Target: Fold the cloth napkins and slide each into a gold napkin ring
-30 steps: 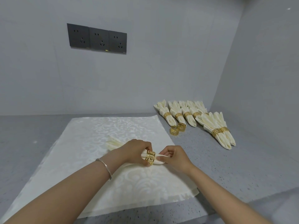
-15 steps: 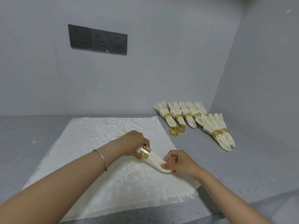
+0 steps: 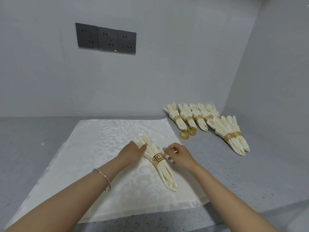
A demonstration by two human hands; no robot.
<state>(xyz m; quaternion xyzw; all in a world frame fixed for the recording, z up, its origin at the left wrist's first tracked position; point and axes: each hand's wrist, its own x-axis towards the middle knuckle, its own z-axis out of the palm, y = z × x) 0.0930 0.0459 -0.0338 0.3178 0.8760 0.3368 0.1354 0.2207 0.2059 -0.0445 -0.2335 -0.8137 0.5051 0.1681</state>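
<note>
A folded cream napkin [image 3: 164,174] lies on a flat patterned cream cloth [image 3: 93,151], with a gold ring [image 3: 158,160] round its middle. My left hand [image 3: 132,153] touches the napkin's fanned upper end with straight fingers. My right hand [image 3: 179,155] hovers just right of the ring, fingers loosely curled, holding nothing. Two loose gold rings [image 3: 188,132] sit on the grey counter at the back right. Several finished ringed napkins [image 3: 197,118] lie in a row beside them.
Another pair of ringed napkins [image 3: 232,134] lies further right near the side wall. A dark triple socket panel [image 3: 106,39] is on the back wall. The grey speckled counter [image 3: 242,174] stretches to the right of the cloth.
The ringed napkin was held up between both hands; now it lies on the cloth. My right hand has let go of its tail and my left hand has shifted to its fanned end.
</note>
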